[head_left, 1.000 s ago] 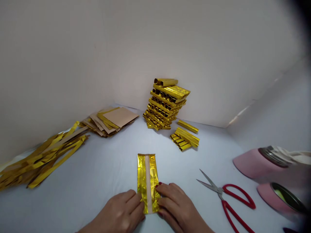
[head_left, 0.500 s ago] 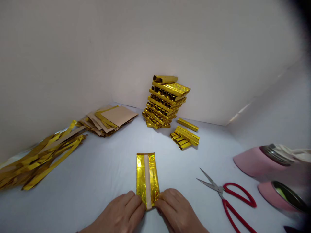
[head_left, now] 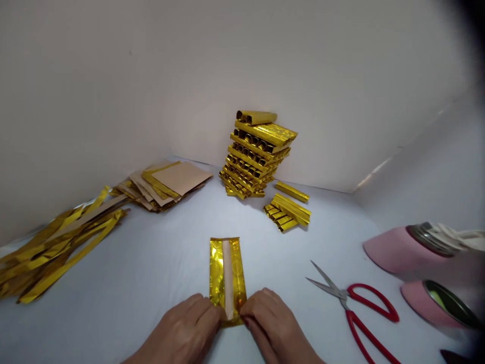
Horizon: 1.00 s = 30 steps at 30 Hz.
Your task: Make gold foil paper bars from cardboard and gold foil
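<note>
A folded piece of shiny gold paper [head_left: 238, 275] lies lengthwise before me, its two side flaps turned in and a beige strip showing between them. My left hand [head_left: 189, 323] pinches its near left corner. At the near right corner, my right hand [head_left: 275, 321] grips it the same way, fingers closed. Along the near edge a narrow gold band is turned up over the end of the beige strip. The thumbs are mostly hidden under the fingers and the paper.
Red-handled scissors [head_left: 343, 294] lie with blades parted at right, beside a pink flask [head_left: 405, 250] and a pink open container [head_left: 420, 303]. Behind stands a tower of gold paper tubes [head_left: 253, 156], with a smaller tube pile [head_left: 288, 212] nearby. At left are square sheets [head_left: 182, 178] and gold strips [head_left: 64, 247].
The near edge of the gold paper is now turned up in a narrow fold over the beige strip. Both hands stay at the near corners. The view has shifted slightly.
</note>
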Motion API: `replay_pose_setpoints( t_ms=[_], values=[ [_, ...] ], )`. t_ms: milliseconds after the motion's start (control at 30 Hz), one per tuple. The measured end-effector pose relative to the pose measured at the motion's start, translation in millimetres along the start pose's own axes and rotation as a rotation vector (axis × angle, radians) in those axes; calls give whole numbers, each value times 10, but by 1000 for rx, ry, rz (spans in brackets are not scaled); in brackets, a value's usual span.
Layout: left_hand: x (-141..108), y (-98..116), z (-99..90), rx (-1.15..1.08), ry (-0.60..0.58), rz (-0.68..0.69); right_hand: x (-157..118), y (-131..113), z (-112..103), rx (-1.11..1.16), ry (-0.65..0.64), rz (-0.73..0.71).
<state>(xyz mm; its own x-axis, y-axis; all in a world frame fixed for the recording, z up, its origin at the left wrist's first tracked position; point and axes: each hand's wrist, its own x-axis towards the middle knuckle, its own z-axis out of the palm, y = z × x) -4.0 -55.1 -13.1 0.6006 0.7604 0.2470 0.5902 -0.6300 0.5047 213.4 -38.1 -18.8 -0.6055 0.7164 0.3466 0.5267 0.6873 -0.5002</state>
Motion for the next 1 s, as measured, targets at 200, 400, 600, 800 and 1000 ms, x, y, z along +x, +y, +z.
replay_pose_setpoints(
  t_ms=[200, 400, 600, 800, 1000],
  values=[
    [37, 6, -23, 27, 4, 45, 31, -21, -14, 64, 6, 88],
    [-29, 4, -37, 264, 0, 207, 1, -28, -30, 22, 31, 72],
    [-66, -4, -143, 324, -32, 170, -46, 9, -71, -225, 32, -170],
    [-64, -18, -200, 393, -69, 196, -75, 53, -163, -264, -9, -173],
    [-106, -60, -159, 394, 60, 253, -83, 64, -218, -144, -43, -114]
  ],
)
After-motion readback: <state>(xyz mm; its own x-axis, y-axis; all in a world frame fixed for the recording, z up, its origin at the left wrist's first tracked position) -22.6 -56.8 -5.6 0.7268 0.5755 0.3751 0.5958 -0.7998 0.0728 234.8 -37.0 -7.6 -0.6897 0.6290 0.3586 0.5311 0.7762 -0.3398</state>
